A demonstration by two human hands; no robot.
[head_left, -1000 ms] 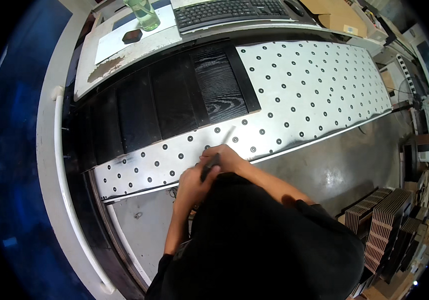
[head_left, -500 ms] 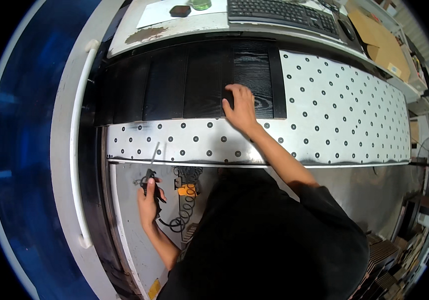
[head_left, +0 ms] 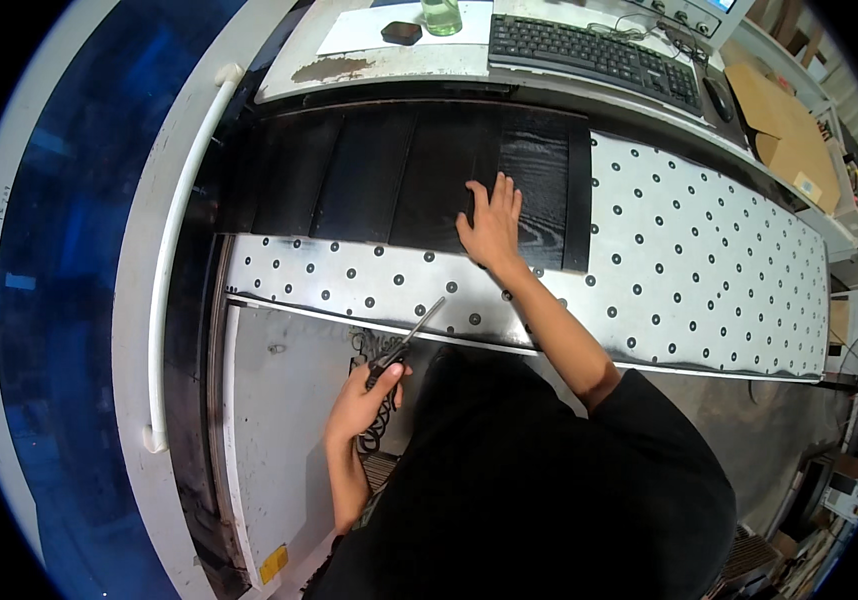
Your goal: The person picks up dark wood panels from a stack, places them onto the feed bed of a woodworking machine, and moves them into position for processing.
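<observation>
My left hand (head_left: 354, 405) is wrapped around a black air blow gun (head_left: 389, 360). Its thin metal nozzle slants up to the right, the tip over the front strip of the white perforated table (head_left: 709, 270). A black coiled hose (head_left: 374, 432) hangs below that hand, partly hidden. On the table lies a row of black wood-grain boards (head_left: 359, 180), side by side with narrow seams between them. My right hand (head_left: 492, 228) lies flat on the boards near their right end, fingers apart and thumb out to the left.
Behind the boards a shelf carries a keyboard (head_left: 594, 62), a mouse (head_left: 718, 100), a small black box (head_left: 402, 34) and a bottle of green liquid (head_left: 441, 16). Cardboard (head_left: 771, 120) stands at the back right. A white rail (head_left: 181, 250) on a blue-windowed machine runs along the left.
My left hand has moved right and toward the table with the blow gun, whose nozzle now tilts rightward. The right hand's fingers are straighter on the boards. The whole view has shifted a little.
</observation>
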